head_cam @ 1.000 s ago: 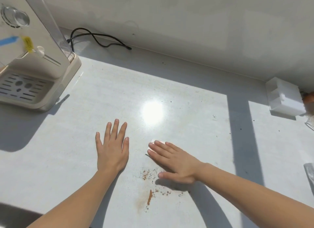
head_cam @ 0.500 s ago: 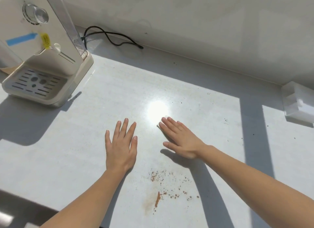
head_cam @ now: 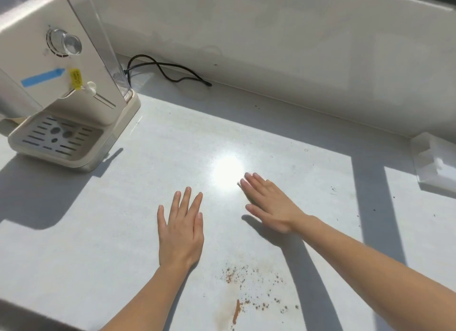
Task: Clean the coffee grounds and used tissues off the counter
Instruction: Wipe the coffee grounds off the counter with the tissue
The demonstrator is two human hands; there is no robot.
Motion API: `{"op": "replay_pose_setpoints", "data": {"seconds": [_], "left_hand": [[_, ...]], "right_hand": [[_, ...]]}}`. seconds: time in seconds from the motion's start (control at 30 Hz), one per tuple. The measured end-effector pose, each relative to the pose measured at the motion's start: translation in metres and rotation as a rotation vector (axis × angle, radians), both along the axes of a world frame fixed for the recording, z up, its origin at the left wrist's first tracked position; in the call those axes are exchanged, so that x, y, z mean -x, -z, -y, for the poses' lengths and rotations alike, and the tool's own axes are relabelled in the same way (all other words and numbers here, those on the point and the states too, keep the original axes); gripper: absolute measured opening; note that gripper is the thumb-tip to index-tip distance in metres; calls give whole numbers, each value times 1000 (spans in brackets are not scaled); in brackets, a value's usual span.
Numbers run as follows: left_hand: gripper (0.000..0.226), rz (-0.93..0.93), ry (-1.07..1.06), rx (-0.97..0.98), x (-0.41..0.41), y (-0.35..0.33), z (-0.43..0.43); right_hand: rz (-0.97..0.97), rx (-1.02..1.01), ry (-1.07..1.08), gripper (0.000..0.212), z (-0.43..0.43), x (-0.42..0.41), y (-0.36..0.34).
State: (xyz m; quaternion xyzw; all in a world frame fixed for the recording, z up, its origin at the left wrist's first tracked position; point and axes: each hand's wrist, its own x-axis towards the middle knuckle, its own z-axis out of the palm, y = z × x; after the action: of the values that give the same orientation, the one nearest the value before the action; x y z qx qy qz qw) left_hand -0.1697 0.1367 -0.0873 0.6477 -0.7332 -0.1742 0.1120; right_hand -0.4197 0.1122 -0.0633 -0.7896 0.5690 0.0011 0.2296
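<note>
Hands flat on counter (head_cam: 128, 222), left hand (head_cam: 181, 228) spread, right hand (head_cam: 269, 202) fingers together

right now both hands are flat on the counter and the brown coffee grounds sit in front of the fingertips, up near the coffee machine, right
Not quite. Both the left hand and right hand do lie flat on the counter, but the head view shows the brown coffee grounds nearer the person than the hands, between the two forearms, far from the coffee machine.
</note>
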Motion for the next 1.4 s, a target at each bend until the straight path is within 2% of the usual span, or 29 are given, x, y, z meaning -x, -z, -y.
{"op": "replay_pose_setpoints", "data": {"seconds": [0.07, 0.1, 0.13, 0.23, 0.3, 0.33, 0.43, 0.47, 0.53, 0.67, 0.73, 0.77, 0.9, 0.93, 1.4], "left_hand": [[57, -9, 0, -4, 1, 0, 1], [57, -11, 2, -6, 1, -1, 1], [57, -9, 5, -8, 1, -1, 1], [55, 6, 2, -11, 0, -3, 0], [53, -10, -8, -17, 0, -4, 0], [52, -23, -5, -19, 0, -3, 1], [52, -18, 2, -6, -2, 1, 1], [52, -15, 4, 2, -2, 2, 1], [51, -7, 12, 3, -2, 5, 1], [50, 23, 5, 0, -2, 6, 2], [50, 14, 4, -8, 0, 4, -1], [50, 8, 6, -10, 0, 3, -1], [51, 2, 13, -15, -1, 4, 1], [51, 1, 17, -17, -1, 4, 1], [53, -26, 71, -51, -4, -1, -1]], "right_hand": [[-34, -15, 298, 58, 43, 25, -7], [-45, -11, 355, 58, 52, 18, -5], [-50, -8, 330, 60, 49, 0, -1], [37, -7, -74, 69, -4, -56, 17], [32, 51, -114, 68, -1, -27, 15], [9, 65, -5, 66, 12, -3, 12], [-102, -31, 512, 58, 25, 79, -3], [-113, -43, 577, 58, 12, 87, -4], [-115, -35, 510, 64, -30, 62, 1], [89, -31, 73, 73, -109, -55, 10], [105, -76, -65, 69, -128, -81, 6], [120, -89, -44, 66, -127, -76, 4], [186, -155, 348, 55, -94, -18, -13], [185, -160, 391, 55, -90, -15, -15], [167, -179, 106, 61, -193, -156, -20]]}}
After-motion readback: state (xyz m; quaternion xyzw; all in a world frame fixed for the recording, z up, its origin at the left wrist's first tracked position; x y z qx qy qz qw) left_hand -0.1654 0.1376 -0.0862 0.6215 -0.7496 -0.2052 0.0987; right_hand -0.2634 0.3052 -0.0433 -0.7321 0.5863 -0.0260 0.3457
